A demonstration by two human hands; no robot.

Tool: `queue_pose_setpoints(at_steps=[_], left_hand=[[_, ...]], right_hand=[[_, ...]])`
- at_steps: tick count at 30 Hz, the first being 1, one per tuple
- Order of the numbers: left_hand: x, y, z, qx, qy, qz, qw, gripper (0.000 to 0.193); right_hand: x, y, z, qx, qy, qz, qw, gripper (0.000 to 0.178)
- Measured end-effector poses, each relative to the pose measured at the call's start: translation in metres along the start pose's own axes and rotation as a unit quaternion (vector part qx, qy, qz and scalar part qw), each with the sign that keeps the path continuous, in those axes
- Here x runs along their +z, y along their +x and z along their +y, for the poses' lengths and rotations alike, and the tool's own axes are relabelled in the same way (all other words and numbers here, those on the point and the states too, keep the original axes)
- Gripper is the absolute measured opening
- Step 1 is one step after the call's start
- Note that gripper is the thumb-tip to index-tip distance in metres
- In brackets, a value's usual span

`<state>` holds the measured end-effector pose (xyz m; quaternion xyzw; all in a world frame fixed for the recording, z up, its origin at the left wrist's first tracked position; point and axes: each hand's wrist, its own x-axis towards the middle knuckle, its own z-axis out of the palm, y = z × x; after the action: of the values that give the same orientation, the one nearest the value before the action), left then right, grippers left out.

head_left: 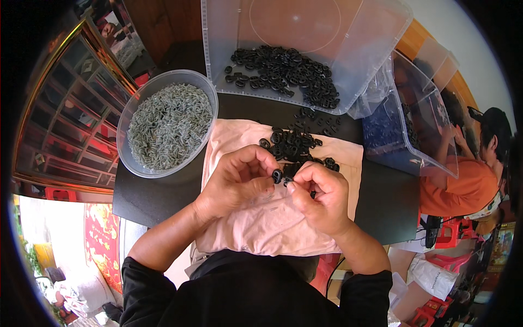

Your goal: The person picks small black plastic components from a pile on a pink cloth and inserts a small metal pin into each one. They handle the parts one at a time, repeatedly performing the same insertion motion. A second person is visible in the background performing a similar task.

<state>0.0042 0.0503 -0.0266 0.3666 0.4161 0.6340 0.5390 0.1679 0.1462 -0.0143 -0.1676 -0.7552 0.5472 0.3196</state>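
Note:
Above a pink cloth my two hands are brought close together. My left hand pinches a small black oval cord lock piece between thumb and fingers. Right beside it, my right hand pinches a smaller black part, partly hidden by the fingertips. A pile of loose black cord lock pieces lies on the cloth just beyond my hands. To the left stands a round clear tub full of small metal springs.
A large clear plastic bin lies open at the back, with many black pieces inside. Another clear bin stands at the right, near a person in an orange shirt. The dark table ends near my body.

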Motion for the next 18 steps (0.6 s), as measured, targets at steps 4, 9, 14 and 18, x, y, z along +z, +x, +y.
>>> queue_pose_setpoints(at_steps=[4,9,14,18], left_hand=[[-0.0003,-0.0009,0.0,0.006,0.007,-0.003,1.0,0.02],[0.0018,-0.0009,-0.0007,0.021,0.009,0.012,1.0,0.02],[-0.0016,0.0,-0.0001,-0.006,0.013,0.019,1.0,0.019],[-0.0038,0.0018,-0.0002,-0.013,-0.024,0.018,0.999,0.019]], right_hand=[[-0.0013,-0.0015,-0.0011,0.054,0.044,-0.011,0.998,0.011],[0.0009,-0.0008,0.0037,0.001,-0.022,0.007,1.0,0.012],[0.0029,-0.0004,0.0024,0.016,0.015,0.022,1.0,0.013],[-0.0009,-0.001,-0.0032,-0.022,-0.008,0.044,0.999,0.013]])
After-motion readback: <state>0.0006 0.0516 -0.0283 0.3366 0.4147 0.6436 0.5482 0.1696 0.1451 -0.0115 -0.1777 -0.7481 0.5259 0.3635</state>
